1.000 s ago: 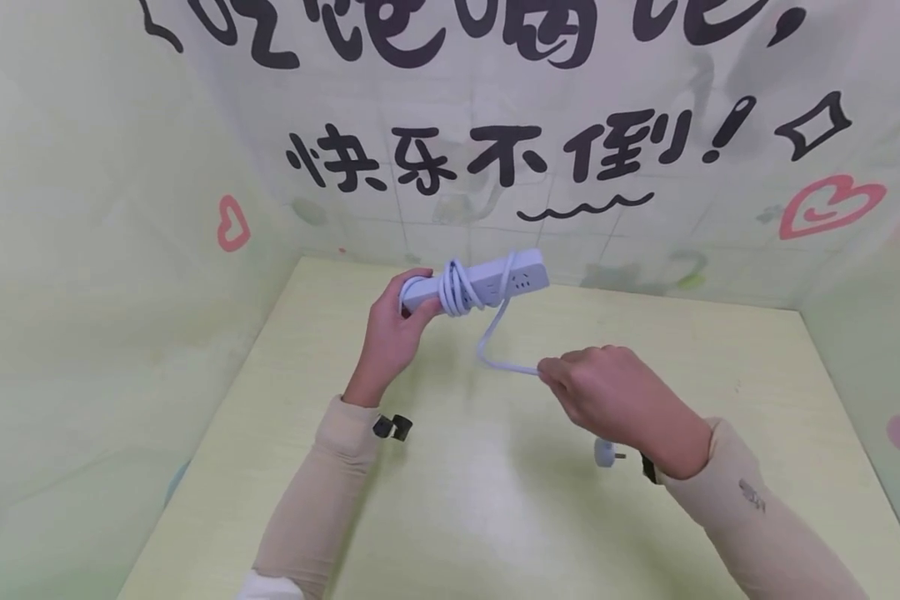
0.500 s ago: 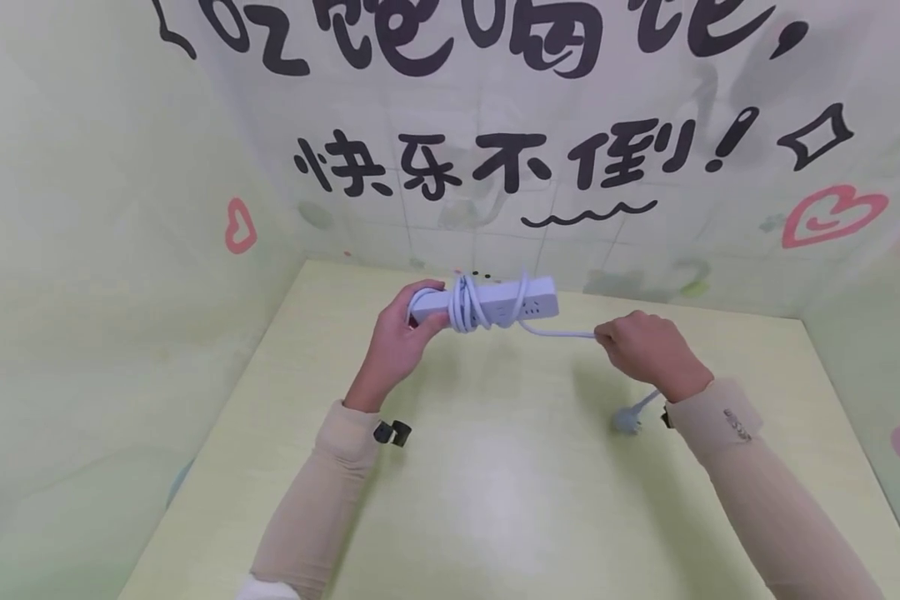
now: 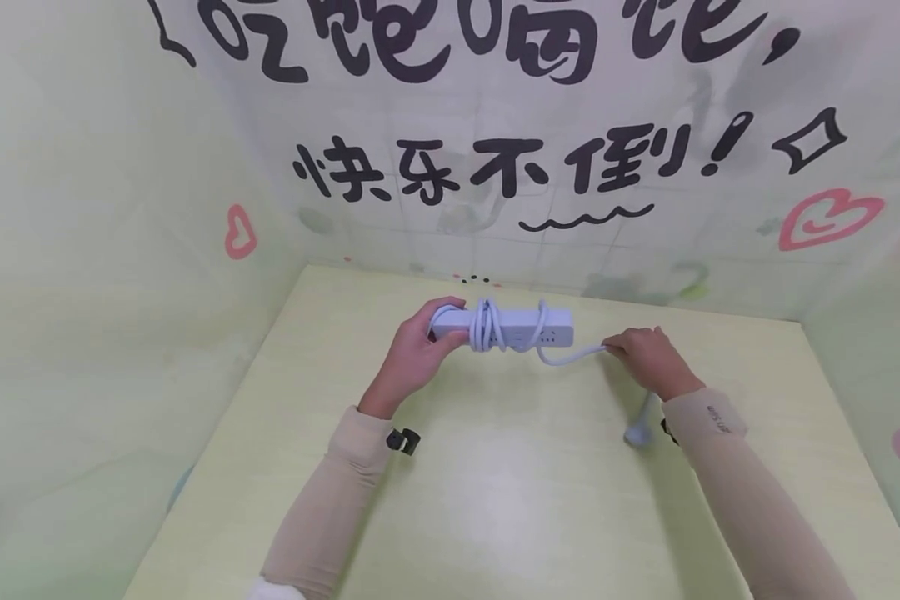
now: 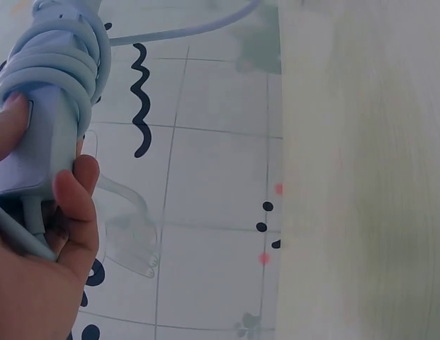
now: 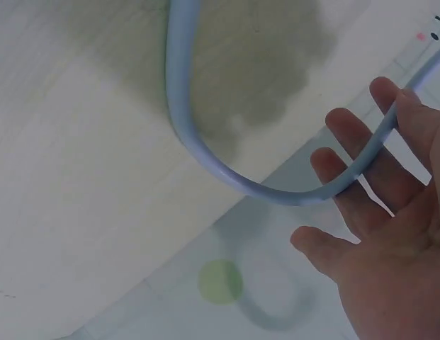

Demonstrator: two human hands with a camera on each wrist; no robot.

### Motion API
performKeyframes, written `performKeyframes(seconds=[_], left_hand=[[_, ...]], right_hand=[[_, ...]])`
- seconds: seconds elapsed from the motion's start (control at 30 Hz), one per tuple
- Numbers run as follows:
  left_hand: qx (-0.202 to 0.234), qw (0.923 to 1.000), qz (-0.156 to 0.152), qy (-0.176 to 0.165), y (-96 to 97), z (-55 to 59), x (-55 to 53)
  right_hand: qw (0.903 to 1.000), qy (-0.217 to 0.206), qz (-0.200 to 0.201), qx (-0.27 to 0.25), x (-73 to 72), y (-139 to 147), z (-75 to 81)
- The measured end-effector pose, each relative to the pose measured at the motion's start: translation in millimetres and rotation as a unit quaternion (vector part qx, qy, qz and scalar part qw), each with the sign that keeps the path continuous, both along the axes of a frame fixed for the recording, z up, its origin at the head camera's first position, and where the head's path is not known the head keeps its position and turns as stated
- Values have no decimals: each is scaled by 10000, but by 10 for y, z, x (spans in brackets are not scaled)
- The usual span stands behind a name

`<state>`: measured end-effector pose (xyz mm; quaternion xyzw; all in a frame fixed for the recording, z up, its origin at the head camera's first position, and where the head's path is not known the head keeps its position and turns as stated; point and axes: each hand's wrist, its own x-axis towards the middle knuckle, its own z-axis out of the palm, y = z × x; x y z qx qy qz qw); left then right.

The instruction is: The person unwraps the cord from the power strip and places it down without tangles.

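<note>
A white power strip (image 3: 519, 320) is held up level over the table, its cord wound round it in several loops. My left hand (image 3: 416, 354) grips its left end. In the left wrist view, the thumb presses on the strip's face (image 4: 35, 163) and the fingers curl round behind. To the right, my right hand (image 3: 651, 358) pinches the free cord (image 5: 276, 195) between thumb and index finger. Its other fingers are spread loosely behind the cord in the right wrist view. Below that hand dangles the plug (image 3: 637, 434), somewhat blurred.
A pale wooden table (image 3: 487, 500) lies beneath both hands. Behind it stands a white printed backdrop (image 3: 435, 242) with black lettering and a pink heart (image 3: 832, 218). Pale side walls (image 3: 105, 333) border the table left and right.
The strip has come down and to the right and turned from tilted to level. My right hand has moved right, drawing the cord sideways, then dipped slightly, leaving the cord slacker.
</note>
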<state>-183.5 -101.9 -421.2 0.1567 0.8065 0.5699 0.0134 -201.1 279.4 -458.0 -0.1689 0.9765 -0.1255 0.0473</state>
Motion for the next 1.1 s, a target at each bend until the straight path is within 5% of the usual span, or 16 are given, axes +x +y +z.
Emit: performKeyframes(seconds=[0.2, 0.37, 0.57, 0.77, 0.9, 1.1], left_hand=[[-18, 9999, -66, -134, 45, -26, -18], [-1, 9998, -74, -170, 21, -25, -22], [25, 9996, -220, -189, 37, -9, -13], [-3, 9994, -262, -229, 71, 46, -6], [-18, 9989, -299, -369, 76, 43, 6], [-61, 9988, -353, -339, 61, 27, 11]], right_hand=[[9999, -74, 60, -61, 0, -144, 58], [9941, -71, 155, -1067, -12, -397, 230], [9564, -705, 248, -2824, -5, -700, 353], [9191, -864, 797, -3762, 0, -842, 326], [9135, -865, 920, -3866, 21, -864, 283], [9200, -637, 738, -3797, 39, -846, 285]])
